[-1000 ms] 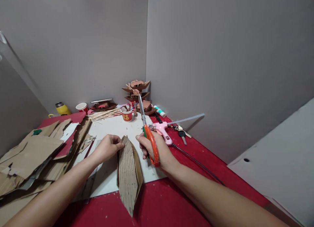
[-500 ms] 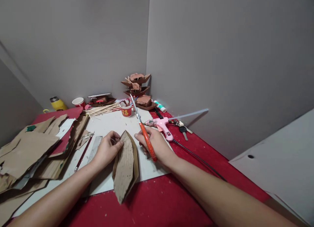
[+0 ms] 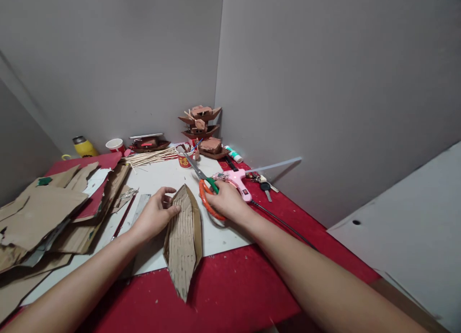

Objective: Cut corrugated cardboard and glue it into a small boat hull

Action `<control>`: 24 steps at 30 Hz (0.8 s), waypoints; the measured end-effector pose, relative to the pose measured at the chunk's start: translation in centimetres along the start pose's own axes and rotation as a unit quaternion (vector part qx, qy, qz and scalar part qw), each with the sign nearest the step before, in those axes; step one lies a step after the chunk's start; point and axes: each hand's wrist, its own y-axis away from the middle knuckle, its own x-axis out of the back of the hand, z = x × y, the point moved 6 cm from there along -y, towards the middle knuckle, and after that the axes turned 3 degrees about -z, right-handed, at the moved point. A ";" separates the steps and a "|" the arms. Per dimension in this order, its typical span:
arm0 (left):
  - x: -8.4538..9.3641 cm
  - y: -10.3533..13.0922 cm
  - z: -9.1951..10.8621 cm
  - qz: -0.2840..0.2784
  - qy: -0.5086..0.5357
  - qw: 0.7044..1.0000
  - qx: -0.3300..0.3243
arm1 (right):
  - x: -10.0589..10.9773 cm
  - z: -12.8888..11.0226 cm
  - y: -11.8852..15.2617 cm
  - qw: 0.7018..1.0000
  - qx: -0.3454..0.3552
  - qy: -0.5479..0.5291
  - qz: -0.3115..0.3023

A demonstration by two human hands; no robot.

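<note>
My left hand point(image 3: 158, 213) grips the upper left edge of a boat-shaped cardboard piece point(image 3: 182, 241), thumb on its ridged face and fingers behind. The piece has a pointed top and bottom, with a second cardboard layer showing along its right side. My right hand point(image 3: 227, 201) holds scissors point(image 3: 208, 203) with orange and green handles; their blades point up and left toward a red paper cup point(image 3: 185, 159). A gap separates the scissors from the cardboard piece. Just beyond my right hand lies a pink glue gun point(image 3: 238, 180).
Cardboard sheets point(image 3: 39, 213) pile up at the left, beside a pencil point(image 3: 124, 215) and a ruler point(image 3: 141, 209). Thin sticks point(image 3: 153, 157), brown model boats point(image 3: 201, 124) and a yellow bottle point(image 3: 84, 146) stand or lie along the back. Keys point(image 3: 265, 186) are at the right.
The scissors have turned in my right hand, so both handle loops now show and the blades lie lower. The cardboard piece has tilted slightly, showing more of its right layer.
</note>
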 end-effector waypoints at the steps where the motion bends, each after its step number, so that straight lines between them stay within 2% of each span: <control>1: 0.3 0.3 0.2 -0.010 0.028 1.000 0.008 | -0.2 0.1 0.0 1.000 0.003 0.011 -0.006; 5: 2.0 1.6 0.8 -0.026 0.185 0.981 0.049 | -0.6 -0.3 0.5 0.998 0.013 0.060 -0.021; 9: 3.3 3.3 1.3 -0.004 0.249 0.966 0.065 | -0.8 -1.2 1.6 0.994 0.028 0.105 -0.027; 13: 2.4 4.4 1.8 -0.002 0.270 0.962 0.043 | -0.3 -2.1 2.4 0.992 0.058 0.116 -0.005; 16: 1.5 4.7 2.2 0.012 0.276 0.961 0.017 | 1.0 -3.2 3.0 0.990 0.091 0.099 0.038; 18: 1.0 4.8 2.4 0.027 0.269 0.963 0.000 | 1.8 -4.3 3.7 0.990 0.125 0.037 0.056; 19: 0.7 4.9 2.5 0.032 0.267 0.963 -0.005 | 1.8 -4.8 4.0 0.989 0.137 -0.027 0.043; 20: 0.4 4.9 2.5 0.033 0.267 0.963 -0.008 | 1.5 -5.2 4.3 0.984 0.142 -0.105 0.013; 22: -0.3 5.0 2.5 0.028 0.269 0.963 -0.013 | 0.3 -5.8 4.9 0.953 0.127 -0.264 -0.080; 24: -0.8 5.2 2.6 0.029 0.257 0.966 -0.026 | -1.1 -6.1 5.4 0.918 0.096 -0.352 -0.153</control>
